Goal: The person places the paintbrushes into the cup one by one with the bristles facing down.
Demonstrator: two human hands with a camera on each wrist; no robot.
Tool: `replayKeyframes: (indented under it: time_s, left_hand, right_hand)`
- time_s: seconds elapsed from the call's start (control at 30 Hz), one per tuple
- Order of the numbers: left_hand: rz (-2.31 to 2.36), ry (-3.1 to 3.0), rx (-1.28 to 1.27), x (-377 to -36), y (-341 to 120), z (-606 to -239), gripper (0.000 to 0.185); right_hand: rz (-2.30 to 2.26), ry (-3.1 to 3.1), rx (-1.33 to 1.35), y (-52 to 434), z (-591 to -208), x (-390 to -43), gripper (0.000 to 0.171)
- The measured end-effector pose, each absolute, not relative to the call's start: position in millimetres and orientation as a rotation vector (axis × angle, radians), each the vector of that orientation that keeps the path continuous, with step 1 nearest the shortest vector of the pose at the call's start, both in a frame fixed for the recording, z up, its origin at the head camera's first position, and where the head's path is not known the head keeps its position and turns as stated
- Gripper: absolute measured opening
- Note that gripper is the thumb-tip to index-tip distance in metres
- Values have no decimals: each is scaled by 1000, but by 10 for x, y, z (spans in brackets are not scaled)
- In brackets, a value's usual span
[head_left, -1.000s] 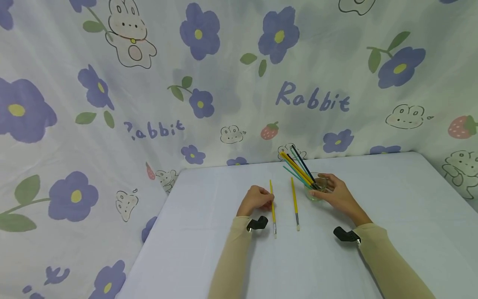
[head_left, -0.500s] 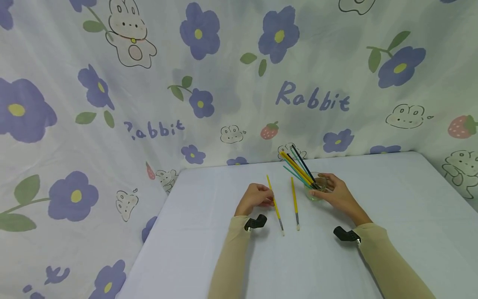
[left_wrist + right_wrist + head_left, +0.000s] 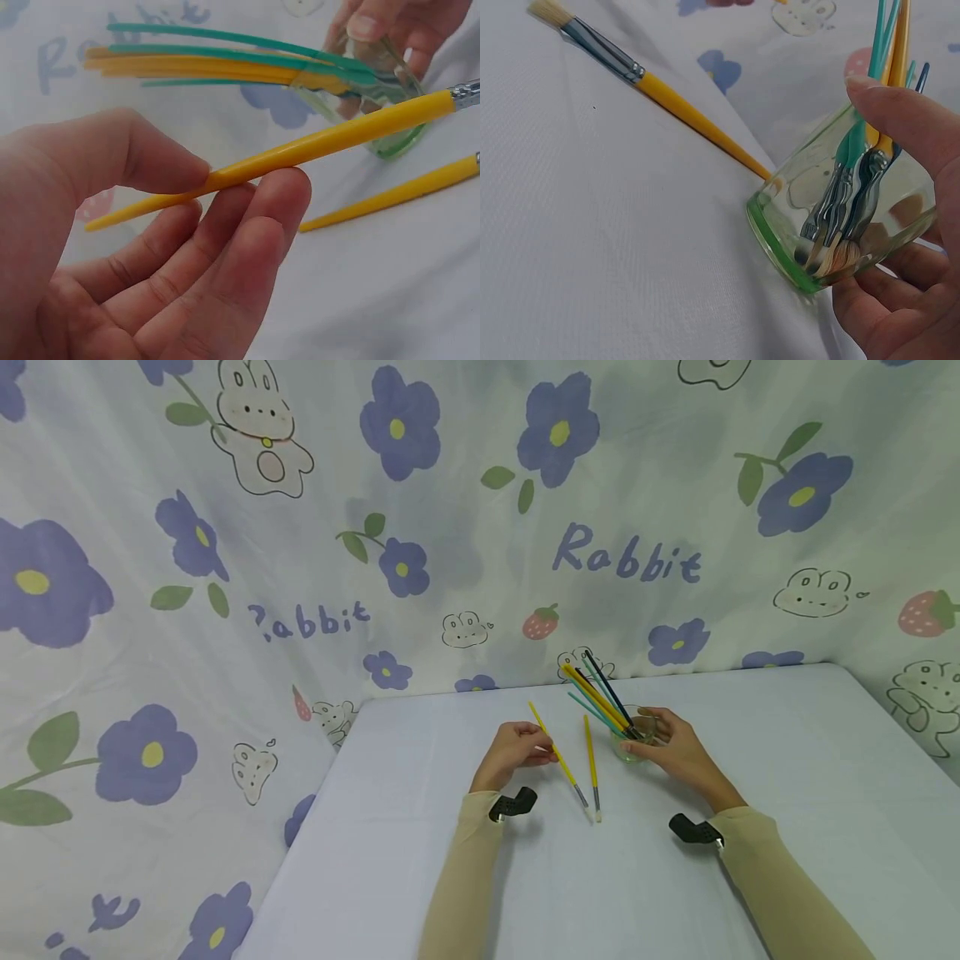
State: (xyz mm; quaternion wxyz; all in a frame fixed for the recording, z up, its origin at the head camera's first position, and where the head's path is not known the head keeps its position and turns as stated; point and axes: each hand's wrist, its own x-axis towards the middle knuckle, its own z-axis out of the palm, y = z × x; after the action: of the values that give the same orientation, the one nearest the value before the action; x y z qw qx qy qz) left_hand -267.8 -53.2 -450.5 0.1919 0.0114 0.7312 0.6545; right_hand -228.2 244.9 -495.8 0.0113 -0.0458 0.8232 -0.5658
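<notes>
My left hand (image 3: 514,752) (image 3: 142,247) pinches a yellow paintbrush (image 3: 558,762) (image 3: 315,146) between thumb and fingers, lifted off the table with its bristle end low and to the right. A second yellow paintbrush (image 3: 592,768) (image 3: 667,97) (image 3: 397,193) lies flat on the table between the hands. My right hand (image 3: 675,747) (image 3: 907,225) grips a small clear glass (image 3: 633,743) (image 3: 840,225) with a green base. The glass is tilted and holds several yellow, green and dark brushes (image 3: 596,693), bristles down.
The table (image 3: 787,777) is covered in a pale cloth. A flower-and-rabbit printed cloth (image 3: 300,527) hangs behind it and on both sides. The table's left edge (image 3: 315,810) runs near my left arm.
My left hand has lifted its yellow brush and swung it, handle end to the left and bristle end toward the lying brush. The right hand and glass have stayed put.
</notes>
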Motion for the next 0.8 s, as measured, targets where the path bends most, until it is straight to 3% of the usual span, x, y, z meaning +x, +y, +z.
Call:
replayKeyframes:
  time_s: [0.63, 0.8]
  left_hand:
    - [2088, 1907, 137, -2646, -446, -4429, 5]
    - [2146, 1880, 166, -2620, -400, -4382, 11]
  right_hand:
    - [-1765, 2573, -120, 2426, -4988, -2318, 90]
    - [-1759, 2573, -117, 2432, -4972, -2315, 91]
